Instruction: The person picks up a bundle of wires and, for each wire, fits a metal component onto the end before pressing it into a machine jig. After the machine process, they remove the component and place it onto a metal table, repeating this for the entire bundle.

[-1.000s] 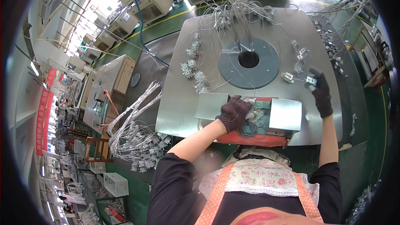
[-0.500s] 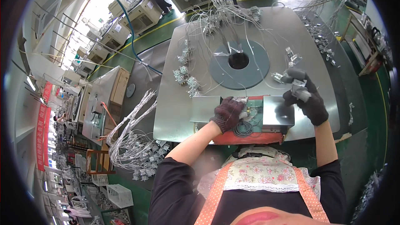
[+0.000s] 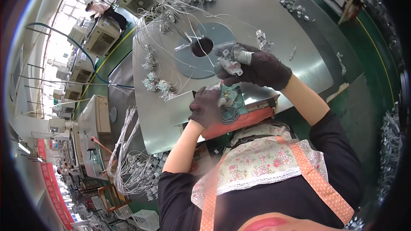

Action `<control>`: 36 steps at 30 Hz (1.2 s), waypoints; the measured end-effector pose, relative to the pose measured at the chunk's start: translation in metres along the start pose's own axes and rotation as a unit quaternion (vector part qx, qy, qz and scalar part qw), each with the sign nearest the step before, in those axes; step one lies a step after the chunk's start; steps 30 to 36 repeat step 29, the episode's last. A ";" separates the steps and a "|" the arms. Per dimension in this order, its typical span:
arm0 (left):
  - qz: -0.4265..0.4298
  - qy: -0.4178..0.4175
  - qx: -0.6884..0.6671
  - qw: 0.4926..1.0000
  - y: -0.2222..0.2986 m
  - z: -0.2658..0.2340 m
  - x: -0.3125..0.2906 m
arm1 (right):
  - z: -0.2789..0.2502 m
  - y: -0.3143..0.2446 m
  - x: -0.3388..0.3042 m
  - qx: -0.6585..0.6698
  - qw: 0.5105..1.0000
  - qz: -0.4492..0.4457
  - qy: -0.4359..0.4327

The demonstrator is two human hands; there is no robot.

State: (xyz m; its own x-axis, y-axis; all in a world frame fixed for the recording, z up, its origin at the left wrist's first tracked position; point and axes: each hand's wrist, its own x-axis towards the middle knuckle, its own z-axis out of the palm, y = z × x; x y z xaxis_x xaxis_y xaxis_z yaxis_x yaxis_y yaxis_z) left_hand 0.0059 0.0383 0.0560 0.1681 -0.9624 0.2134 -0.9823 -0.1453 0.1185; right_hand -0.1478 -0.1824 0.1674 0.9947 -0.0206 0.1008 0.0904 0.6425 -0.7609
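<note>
Dark knitted gloves cover both of my hands. My right hand (image 3: 265,69) is closed on a small silvery metal bracket (image 3: 230,66), held above the work fixture; light wrapping shows on some fingers. Lower and to the left, my left hand (image 3: 205,106) curls at the green fixture plate (image 3: 240,102), beside a coil of thin grey wire (image 3: 230,115). A pale bit shows at its fingertips, too blurred to name. The fixture has a red front edge (image 3: 239,122) and shiny metal blocks on both sides, the right one partly behind my right arm.
The metal table (image 3: 299,62) has a grey disc (image 3: 184,62) with a dark central hole. Wired metal parts (image 3: 152,81) lie on its left, more brackets (image 3: 263,40) beyond my right hand. Bundled wires (image 3: 128,145) hang at left. A person (image 3: 107,13) works far off.
My right hand has moved left and inward with the bracket, from the table's right side to above the fixture. My left hand stays at the fixture. The whole view has tilted and shifted.
</note>
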 end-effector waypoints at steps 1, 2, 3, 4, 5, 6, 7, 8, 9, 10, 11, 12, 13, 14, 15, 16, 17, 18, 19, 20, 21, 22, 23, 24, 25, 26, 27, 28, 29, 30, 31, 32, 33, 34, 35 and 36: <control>-0.001 0.001 0.006 1.000 -0.001 0.001 0.000 | 0.005 -0.001 -0.001 0.017 1.000 -0.004 -0.022; -0.001 0.001 0.005 1.000 0.000 0.001 0.000 | 0.010 -0.001 -0.002 0.024 0.999 -0.002 -0.033; -0.039 -0.062 -0.021 0.997 0.001 0.000 0.002 | 0.012 0.000 -0.004 0.024 0.999 -0.001 -0.033; -0.076 -0.125 -0.047 0.988 0.001 -0.001 0.003 | 0.013 0.001 -0.006 0.022 0.999 -0.012 -0.041; -0.078 -0.125 -0.048 0.988 0.002 -0.002 0.003 | 0.014 0.002 -0.008 0.020 0.998 -0.024 -0.050; -0.083 -0.135 -0.052 0.986 0.002 -0.002 0.003 | 0.016 0.002 -0.008 0.020 0.998 -0.021 -0.050; -0.088 -0.145 -0.056 0.984 0.002 -0.002 0.003 | 0.019 0.003 -0.008 0.027 0.998 -0.030 -0.056; -0.087 -0.145 -0.057 0.984 0.002 -0.002 0.002 | 0.021 0.003 -0.008 0.033 0.997 -0.041 -0.060; -0.071 -0.127 -0.055 0.988 0.002 -0.002 0.002 | 0.021 0.006 -0.007 0.033 0.997 -0.040 -0.059; -0.055 -0.108 -0.052 0.991 0.002 -0.002 0.002 | 0.019 0.009 -0.006 0.019 0.998 -0.037 -0.042; -0.054 -0.108 -0.053 0.991 0.001 0.000 0.001 | 0.018 0.011 -0.004 0.004 0.999 -0.035 -0.025; -0.038 -0.062 -0.036 0.997 0.000 0.004 0.001 | 0.017 0.013 -0.003 0.004 0.999 -0.035 -0.023; -0.022 -0.015 -0.019 0.999 -0.001 0.008 0.002 | 0.016 0.014 -0.001 -0.008 0.999 -0.045 -0.017; -0.024 -0.015 -0.020 0.999 -0.003 0.011 0.001 | 0.015 0.015 0.000 -0.017 0.998 -0.053 -0.013; -0.018 -0.011 -0.023 1.000 -0.006 0.013 0.001 | 0.016 0.016 0.001 -0.018 0.998 -0.051 -0.015; -0.012 -0.006 -0.026 1.000 -0.007 0.014 0.001 | 0.017 0.016 0.002 -0.039 0.998 -0.051 -0.013; -0.021 -0.002 -0.021 1.000 -0.004 0.008 -0.002 | 0.019 0.016 0.004 -0.060 0.997 -0.050 -0.019; -0.047 -0.033 -0.026 0.998 0.002 0.000 -0.002 | 0.018 0.018 0.005 -0.063 0.996 -0.048 -0.029; -0.075 -0.063 -0.030 0.995 0.006 -0.005 -0.001 | 0.016 0.022 0.002 -0.072 0.996 -0.060 -0.010; -0.067 -0.061 -0.030 0.995 0.006 -0.002 0.001 | 0.015 0.025 0.003 -0.081 0.994 -0.072 0.006; -0.079 -0.051 -0.020 0.995 0.005 0.001 0.001 | 0.019 0.023 0.001 -0.084 0.994 -0.071 -0.012; -0.053 -0.029 -0.013 0.998 0.005 0.003 0.000 | 0.023 0.019 -0.002 -0.091 0.995 -0.050 0.011; -0.026 -0.011 -0.007 1.000 0.004 0.004 0.000 | 0.025 0.017 -0.005 -0.097 0.994 -0.029 0.037; -0.035 -0.002 -0.001 0.999 0.004 0.001 0.002 | 0.026 0.016 -0.008 -0.102 0.994 -0.027 0.024; -0.063 -0.063 -0.022 0.996 0.003 -0.003 0.004 | 0.026 0.014 -0.009 -0.098 0.995 -0.017 0.032; -0.083 -0.127 -0.046 0.987 0.004 -0.006 0.007 | 0.026 0.012 -0.013 -0.093 0.995 -0.009 0.047; -0.083 -0.121 -0.046 0.988 0.004 -0.007 0.008 | 0.024 0.009 -0.016 -0.098 0.994 -0.010 0.044; -0.107 -0.102 -0.062 0.987 0.006 -0.007 0.008 | 0.022 0.007 -0.018 -0.105 0.992 -0.004 0.068; -0.130 -0.086 -0.078 0.985 0.007 -0.007 0.005 | 0.019 0.006 -0.019 -0.110 0.989 0.001 0.094; -0.130 -0.086 -0.078 0.985 0.007 -0.007 0.005 | 0.019 0.006 -0.019 -0.110 0.989 0.001 0.094; -0.130 -0.086 -0.078 0.985 0.007 -0.007 0.005 | 0.019 0.006 -0.019 -0.110 0.989 0.001 0.094; -0.130 -0.086 -0.078 0.985 0.007 -0.007 0.005 | 0.019 0.006 -0.019 -0.110 0.989 0.001 0.094; -0.130 -0.086 -0.078 0.985 0.007 -0.007 0.005 | 0.019 0.006 -0.019 -0.110 0.989 0.001 0.094; -0.130 -0.086 -0.078 0.985 0.007 -0.007 0.005 | 0.019 0.006 -0.019 -0.110 0.989 0.001 0.094; -0.130 -0.086 -0.078 0.985 0.007 -0.007 0.005 | 0.019 0.006 -0.019 -0.110 0.989 0.001 0.094; -0.130 -0.086 -0.078 0.985 0.007 -0.007 0.005 | 0.019 0.006 -0.019 -0.110 0.989 0.001 0.094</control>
